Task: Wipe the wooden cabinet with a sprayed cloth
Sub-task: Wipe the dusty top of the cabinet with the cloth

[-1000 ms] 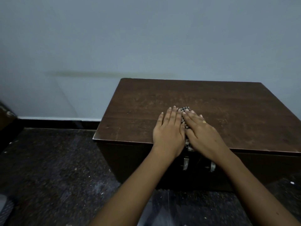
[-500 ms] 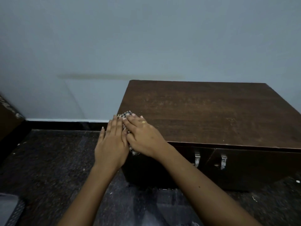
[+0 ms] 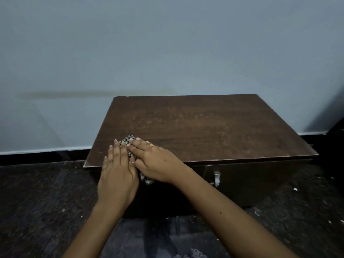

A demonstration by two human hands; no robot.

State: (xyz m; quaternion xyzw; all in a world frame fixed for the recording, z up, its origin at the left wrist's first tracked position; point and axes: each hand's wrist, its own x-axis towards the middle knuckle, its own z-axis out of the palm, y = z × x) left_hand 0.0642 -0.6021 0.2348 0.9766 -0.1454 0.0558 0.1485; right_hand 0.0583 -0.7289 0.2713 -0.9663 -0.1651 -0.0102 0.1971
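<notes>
Mid-wipe: left hand [image 3: 117, 175] and right hand [image 3: 155, 161], both flat, press cloth [image 3: 127, 139] at cabinet [image 3: 214, 131] top's 8 o'clock corner; the rest looks unwiped.

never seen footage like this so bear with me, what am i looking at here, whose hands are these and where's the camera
There is no machine: a person wears a camera on the head, looking forward and down. The left hand and right hand lie flat, side by side, pressing a checked cloth onto the top of a dark wooden cabinet, near its front left corner. Part of the cloth hangs over the front edge. A metal latch shows on the cabinet's front. Nothing else lies on top. The right hand wears a ring.
</notes>
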